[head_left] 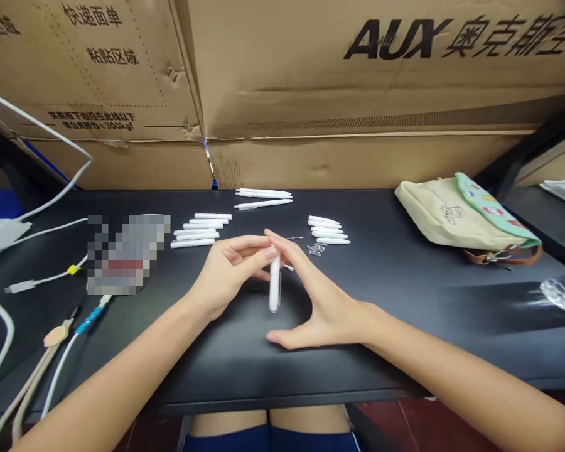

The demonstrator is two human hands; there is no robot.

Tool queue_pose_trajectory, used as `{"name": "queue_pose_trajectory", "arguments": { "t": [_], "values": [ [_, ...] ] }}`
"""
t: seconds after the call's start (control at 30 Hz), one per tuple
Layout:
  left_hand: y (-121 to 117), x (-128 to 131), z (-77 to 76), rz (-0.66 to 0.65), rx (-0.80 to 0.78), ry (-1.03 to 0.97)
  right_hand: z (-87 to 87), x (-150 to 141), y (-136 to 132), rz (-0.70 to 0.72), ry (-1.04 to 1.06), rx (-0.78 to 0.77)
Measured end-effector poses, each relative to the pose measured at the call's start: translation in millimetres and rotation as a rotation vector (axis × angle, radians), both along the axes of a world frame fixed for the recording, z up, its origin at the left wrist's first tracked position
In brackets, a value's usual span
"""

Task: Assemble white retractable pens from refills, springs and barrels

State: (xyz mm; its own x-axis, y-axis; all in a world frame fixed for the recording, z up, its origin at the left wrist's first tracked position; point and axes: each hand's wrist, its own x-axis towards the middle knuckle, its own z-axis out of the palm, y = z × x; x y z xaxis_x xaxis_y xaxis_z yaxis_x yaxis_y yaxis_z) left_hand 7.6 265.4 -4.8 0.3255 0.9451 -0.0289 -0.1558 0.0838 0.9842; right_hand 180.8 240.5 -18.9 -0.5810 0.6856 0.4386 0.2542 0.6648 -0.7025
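Noted: your left hand point(228, 273) is closed to a narrow pinch, fingertips on the upper end of a white plastic pen point(275, 285). Your right hand point(324, 301) is spread wide, its fingers reaching to the same upper end, its thumb lying out below the pen. The pen stands upright over the black tabletop point(245, 370); whether its clear lower tip touches the surface cannot be confirmed from this view.

Relative to the pen: a row of white pen barrels point(200, 230) lies to the left, a second row point(327, 230) to the right, and a third group point(263, 198) directly behind. Small metal springs point(316, 249) sit just right of the pen, near the second row. A canvas bag point(461, 213) lies well right. A cardboard carton point(358, 75) stands beyond. A blurred object point(128, 254) lies left, unidentifiable.
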Motion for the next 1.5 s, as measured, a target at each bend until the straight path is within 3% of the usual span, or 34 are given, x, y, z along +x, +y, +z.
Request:
{"name": "queue_pose_trajectory", "arguments": {
  "t": [0.57, 0.9, 1.03, 1.13, 1.23, 1.33, 1.5],
  "values": [
    [-0.5, 2.5, -2.2, -0.038, -0.056, -0.038, -7.5, -0.1, 2.0, -0.018, -0.01, 0.079],
    [-0.7, 3.5, -1.9, -0.03, -0.059, -0.042, -6.4, 2.1, 1.1, 0.018, -0.051, 0.073],
    [0.4, 3.1, -2.3, -0.028, -0.072, -0.064, -7.3, 1.0, 0.2, 0.037, 0.046, 0.014],
    [2.6, 1.6, -2.8, 0.013, -0.09, -0.099, -8.3, 4.1, 7.6, -0.074, 0.187, -0.064],
    [4.6, -0.8, -2.3, 0.061, -0.114, -0.118, -4.4, 14.2, 27.9, -0.367, 0.279, -0.041],
    [5.3, -3.1, -0.8, 0.096, -0.132, -0.129, 6.3, 27.1, 55.2, -0.465, 0.04, 0.009],
    [5.0, -4.8, -0.6, 0.101, -0.134, -0.137, 16.3, 34.6, 89.5, -0.25, -0.437, 0.105]
  ]
}}
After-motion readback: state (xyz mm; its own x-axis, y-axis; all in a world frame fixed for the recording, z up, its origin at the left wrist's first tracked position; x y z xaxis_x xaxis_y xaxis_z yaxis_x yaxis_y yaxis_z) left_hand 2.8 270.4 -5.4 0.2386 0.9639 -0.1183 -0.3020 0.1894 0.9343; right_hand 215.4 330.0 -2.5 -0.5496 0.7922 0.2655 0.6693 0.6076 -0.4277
